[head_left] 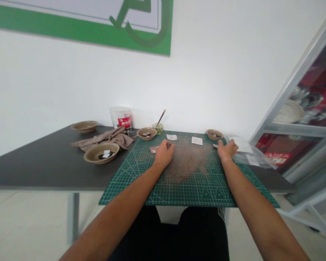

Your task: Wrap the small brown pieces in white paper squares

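My left hand (164,154) is closed over the green cutting mat (157,192), its fingers curled round a small dark brown piece that I cannot make out well. Just left of those fingers lies a small pinkish-brown square (153,149). My right hand (227,149) is at the mat's right side, thumb and fingers apart, beside the white sheets (241,144) and clear plastic. A small greyish piece (215,145) shows by its thumb. Reddish-brown dust (188,163) is spread over the mat between my hands. Two white paper squares, one on the left (171,137) and one on the right (197,140), lie beyond it.
Along the mat's back edge stand a bowl with dark pieces (146,138), a green jar (158,128) with a stick, and another small bowl (215,139). Leftward are a brown cloth (108,137), a bowl with black and white pieces (91,157), another bowl (84,127) and a plastic tub (120,114).
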A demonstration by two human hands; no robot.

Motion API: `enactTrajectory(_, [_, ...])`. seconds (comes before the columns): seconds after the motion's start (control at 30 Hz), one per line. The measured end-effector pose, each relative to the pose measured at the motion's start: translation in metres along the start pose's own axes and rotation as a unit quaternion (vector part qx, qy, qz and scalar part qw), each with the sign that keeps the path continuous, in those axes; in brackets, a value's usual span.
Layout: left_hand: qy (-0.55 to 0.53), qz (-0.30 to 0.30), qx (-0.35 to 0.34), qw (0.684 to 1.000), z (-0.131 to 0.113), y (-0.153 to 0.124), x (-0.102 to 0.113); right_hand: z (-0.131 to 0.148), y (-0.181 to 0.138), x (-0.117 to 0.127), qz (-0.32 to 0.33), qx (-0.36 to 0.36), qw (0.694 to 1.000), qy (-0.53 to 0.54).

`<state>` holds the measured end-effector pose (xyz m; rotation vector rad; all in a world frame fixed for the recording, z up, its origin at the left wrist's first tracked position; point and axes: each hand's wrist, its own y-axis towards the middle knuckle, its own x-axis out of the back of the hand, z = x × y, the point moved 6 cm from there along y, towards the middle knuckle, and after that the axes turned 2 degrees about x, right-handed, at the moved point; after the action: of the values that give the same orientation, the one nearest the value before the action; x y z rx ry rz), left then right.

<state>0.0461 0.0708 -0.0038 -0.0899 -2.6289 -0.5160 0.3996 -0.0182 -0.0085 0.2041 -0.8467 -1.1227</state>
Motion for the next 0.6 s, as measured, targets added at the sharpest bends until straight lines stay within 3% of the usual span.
enactTrajectory(0.1, [0.002,0.003,-0.005,1.000,0.001,0.001,-0.001,0.022,-0.004,-0.016,0.047,0.080,0.995,-0.047])
enactTrajectory(0.23, [0.005,0.008,-0.013,1.000,0.001,0.000,-0.002,0.053,-0.018,-0.058,0.190,0.205,0.956,-0.091])
enactTrajectory(0.37, [0.006,0.017,-0.014,1.000,0.001,-0.002,-0.002,0.061,-0.029,-0.083,0.283,0.245,0.918,-0.134])
enactTrajectory(0.47, [0.006,0.020,-0.008,1.000,0.001,-0.003,-0.002,0.063,-0.036,-0.087,0.330,0.267,0.893,-0.149])
enactTrajectory(0.6, [-0.003,0.020,-0.001,1.000,0.002,-0.001,-0.002,0.074,-0.058,-0.072,0.365,0.315,0.864,-0.145])
